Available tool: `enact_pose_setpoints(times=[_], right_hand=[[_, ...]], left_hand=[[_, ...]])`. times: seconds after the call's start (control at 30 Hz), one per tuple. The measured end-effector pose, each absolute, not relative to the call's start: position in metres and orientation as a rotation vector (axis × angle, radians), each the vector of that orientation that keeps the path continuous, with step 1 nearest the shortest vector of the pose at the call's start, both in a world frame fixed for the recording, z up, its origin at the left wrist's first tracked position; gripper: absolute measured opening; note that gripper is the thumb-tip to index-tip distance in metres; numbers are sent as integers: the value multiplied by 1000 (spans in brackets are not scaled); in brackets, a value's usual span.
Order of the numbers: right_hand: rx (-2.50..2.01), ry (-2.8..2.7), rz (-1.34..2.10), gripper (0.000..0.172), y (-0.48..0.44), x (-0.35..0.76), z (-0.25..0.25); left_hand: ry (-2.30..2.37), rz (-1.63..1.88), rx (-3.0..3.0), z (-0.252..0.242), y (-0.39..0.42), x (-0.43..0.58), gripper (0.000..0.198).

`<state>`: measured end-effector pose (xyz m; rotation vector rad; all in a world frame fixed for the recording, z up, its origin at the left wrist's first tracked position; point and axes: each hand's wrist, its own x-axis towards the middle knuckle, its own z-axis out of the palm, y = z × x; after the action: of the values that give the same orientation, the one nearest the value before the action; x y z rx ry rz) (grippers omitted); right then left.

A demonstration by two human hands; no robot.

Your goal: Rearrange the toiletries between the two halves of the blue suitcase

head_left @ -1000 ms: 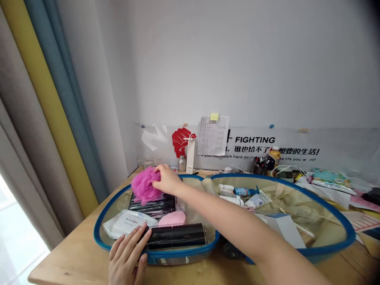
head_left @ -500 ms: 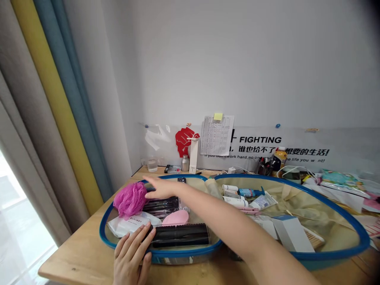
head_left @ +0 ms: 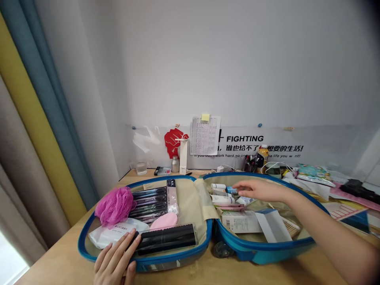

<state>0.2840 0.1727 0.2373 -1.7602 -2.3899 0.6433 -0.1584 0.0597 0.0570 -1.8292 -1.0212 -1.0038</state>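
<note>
A blue-rimmed suitcase [head_left: 208, 242] lies spread open in two halves on the wooden table. My left hand [head_left: 115, 259] rests on the left half's front rim, fingers stretched over the end of a long black object in clear packaging [head_left: 166, 238]. Above that half lie a pink mesh bath sponge [head_left: 115, 206], a white packet [head_left: 117, 230], packaged toothbrushes [head_left: 151, 202] and a pink oval item [head_left: 164, 221]. Over the right half reaches my right hand [head_left: 255, 189], fingers extended at a blue bottle [head_left: 230, 190]; I cannot tell whether they touch it. Nearby are a white tube [head_left: 222, 199] and a white box [head_left: 241, 221].
An opened white carton [head_left: 273, 225] and a slatted wooden item [head_left: 291, 227] sit in the right half. Behind stand a glass of water [head_left: 141, 168], a white lamp [head_left: 183, 156] and a yellow-labelled bottle [head_left: 262, 158]. Papers and a colourful packet [head_left: 314, 174] cover the table's right.
My right hand has moved from above the toothbrushes and bath sponge across to the right half, by the blue bottle. My left hand stays on the rim. The view has turned slightly right.
</note>
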Motion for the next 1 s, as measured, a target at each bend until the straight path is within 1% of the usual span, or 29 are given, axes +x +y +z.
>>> enact_pose_setpoints(times=[0.13, 0.27, 0.33, 0.47, 0.63, 0.73, 0.87, 1.0], right_hand=[[-1897, -2358, 551, 59, 160, 315, 212], [-2095, -2309, 426, 78, 149, 325, 196], [-2200, -2253, 375, 84, 145, 328, 189], [-2284, -2182, 371, 83, 140, 337, 172], [-2279, -2132, 368, 89, 134, 344, 156], [-2257, -2110, 341, 95, 130, 341, 157], [-2203, -2017, 186, 102, 131, 332, 172], [-2032, -1949, 25, 103, 139, 307, 198]], left_hand=[[-1033, -1015, -1830, 56, 59, -159, 60], [-1033, -1013, -1837, 56, 59, -160, 62], [-1040, -1016, -1838, 56, 59, -160, 62], [-1051, -1030, -1837, 55, 60, -160, 61], [-1049, -1008, -1837, 55, 60, -161, 60], [-1048, -994, -1839, 53, 58, -163, 60], [-1075, -991, -1844, 50, 58, -165, 58], [-1100, -1000, -1850, 47, 60, -166, 57]])
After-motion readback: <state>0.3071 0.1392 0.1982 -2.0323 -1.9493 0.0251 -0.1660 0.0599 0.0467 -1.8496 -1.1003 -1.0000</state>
